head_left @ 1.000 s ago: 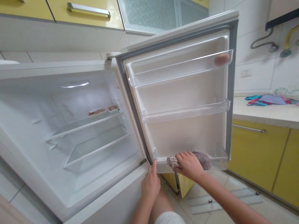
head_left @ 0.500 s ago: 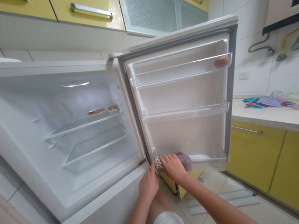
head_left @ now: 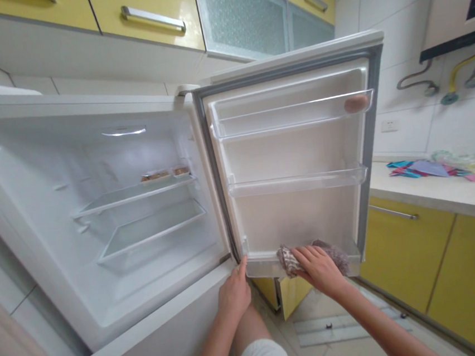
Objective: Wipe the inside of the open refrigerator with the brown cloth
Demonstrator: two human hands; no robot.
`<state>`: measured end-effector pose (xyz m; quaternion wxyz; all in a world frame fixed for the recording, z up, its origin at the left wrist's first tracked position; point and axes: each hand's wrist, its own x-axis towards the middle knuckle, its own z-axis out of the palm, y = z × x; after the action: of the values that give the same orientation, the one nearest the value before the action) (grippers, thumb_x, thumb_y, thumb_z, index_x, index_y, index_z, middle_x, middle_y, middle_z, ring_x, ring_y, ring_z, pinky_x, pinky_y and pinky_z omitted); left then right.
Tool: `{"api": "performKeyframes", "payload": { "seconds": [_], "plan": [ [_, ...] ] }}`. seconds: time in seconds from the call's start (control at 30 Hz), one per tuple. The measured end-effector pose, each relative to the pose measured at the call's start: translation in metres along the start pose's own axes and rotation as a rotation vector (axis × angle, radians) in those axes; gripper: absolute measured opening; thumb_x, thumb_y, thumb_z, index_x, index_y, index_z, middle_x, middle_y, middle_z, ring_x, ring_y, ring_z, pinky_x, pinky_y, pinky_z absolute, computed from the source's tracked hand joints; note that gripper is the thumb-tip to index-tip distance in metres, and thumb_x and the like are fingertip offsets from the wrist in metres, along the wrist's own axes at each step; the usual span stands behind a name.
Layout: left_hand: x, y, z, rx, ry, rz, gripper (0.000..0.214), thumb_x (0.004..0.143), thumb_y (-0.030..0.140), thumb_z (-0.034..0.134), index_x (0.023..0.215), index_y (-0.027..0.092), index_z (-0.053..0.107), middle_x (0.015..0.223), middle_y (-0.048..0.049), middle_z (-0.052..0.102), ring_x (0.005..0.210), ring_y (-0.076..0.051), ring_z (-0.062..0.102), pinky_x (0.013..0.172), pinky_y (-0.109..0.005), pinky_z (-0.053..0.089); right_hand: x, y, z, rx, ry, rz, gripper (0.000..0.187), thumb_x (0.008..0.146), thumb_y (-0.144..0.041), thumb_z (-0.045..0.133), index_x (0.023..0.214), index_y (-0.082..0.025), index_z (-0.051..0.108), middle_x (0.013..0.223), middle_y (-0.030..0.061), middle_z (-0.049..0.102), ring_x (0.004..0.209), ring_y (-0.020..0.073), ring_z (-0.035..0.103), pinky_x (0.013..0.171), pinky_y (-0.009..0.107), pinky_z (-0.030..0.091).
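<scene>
The fridge door (head_left: 294,156) stands wide open, showing three clear door bins. My right hand (head_left: 319,268) presses a brownish-purple cloth (head_left: 289,259) onto the bottom door bin (head_left: 263,265), fingers curled over the cloth. My left hand (head_left: 234,293) rests against the door's lower left corner by the grey seal, fingers closed with one pointing up. An egg (head_left: 354,103) lies at the right end of the top door bin.
The fridge compartment (head_left: 110,212) holds two glass shelves with small trays (head_left: 164,175) at the back. Yellow cabinets (head_left: 430,260) and a white counter (head_left: 432,190) with colourful items (head_left: 421,167) stand to the right. Yellow wall cabinets hang overhead. The floor is tiled.
My right hand has slid the cloth along the bottom door bin, first left to the corner, now back to the right. The left hand stays at the door's lower corner.
</scene>
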<state>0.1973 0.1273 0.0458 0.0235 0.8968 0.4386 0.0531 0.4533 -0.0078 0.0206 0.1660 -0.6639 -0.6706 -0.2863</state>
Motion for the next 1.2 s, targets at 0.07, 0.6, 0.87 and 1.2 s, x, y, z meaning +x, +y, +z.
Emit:
{"api": "performKeyframes", "payload": {
  "seconds": [0.07, 0.6, 0.87, 1.2],
  "plan": [
    [0.0, 0.0, -0.001, 0.008, -0.002, -0.005, 0.075, 0.091, 0.013, 0.038, 0.16, 0.025, 0.012, 0.12, -0.0119, 0.065, 0.105, -0.025, 0.067, 0.083, -0.034, 0.051, -0.014, 0.018, -0.006, -0.006, 0.005, 0.012, 0.044, 0.092, -0.036, 0.063, 0.131, -0.019, 0.054, 0.119, 0.0114, 0.067, 0.105, 0.0253, 0.06, 0.09, 0.039, 0.042],
    [0.001, 0.006, 0.0, -0.023, -0.041, -0.001, 0.075, 0.09, 0.009, 0.032, 0.16, 0.023, 0.007, 0.131, -0.0139, 0.061, 0.11, -0.022, 0.066, 0.084, -0.032, 0.05, 0.017, 0.058, -0.04, 0.392, -0.399, 0.271, 0.029, 0.088, -0.047, 0.058, 0.096, -0.022, 0.069, 0.09, 0.0061, 0.073, 0.079, 0.0218, 0.066, 0.066, 0.029, 0.038],
    [-0.001, 0.01, 0.002, -0.067, -0.035, -0.023, 0.075, 0.091, 0.009, 0.034, 0.16, 0.023, 0.008, 0.128, -0.0134, 0.062, 0.109, -0.023, 0.067, 0.085, -0.031, 0.049, 0.105, 0.018, 0.001, 0.71, -0.227, 0.27, 0.042, 0.092, -0.045, 0.05, 0.117, -0.014, 0.066, 0.108, 0.0108, 0.072, 0.094, 0.0234, 0.063, 0.083, 0.032, 0.046],
    [-0.005, 0.008, -0.006, -0.005, -0.053, -0.034, 0.077, 0.089, 0.007, 0.034, 0.16, 0.025, 0.008, 0.124, -0.0137, 0.062, 0.107, -0.024, 0.067, 0.083, -0.033, 0.052, 0.135, -0.012, 0.044, 0.875, -0.702, -0.055, 0.032, 0.068, -0.019, 0.066, 0.099, -0.02, 0.075, 0.082, -0.0044, 0.071, 0.075, 0.0138, 0.06, 0.07, 0.023, 0.047]
  ]
}}
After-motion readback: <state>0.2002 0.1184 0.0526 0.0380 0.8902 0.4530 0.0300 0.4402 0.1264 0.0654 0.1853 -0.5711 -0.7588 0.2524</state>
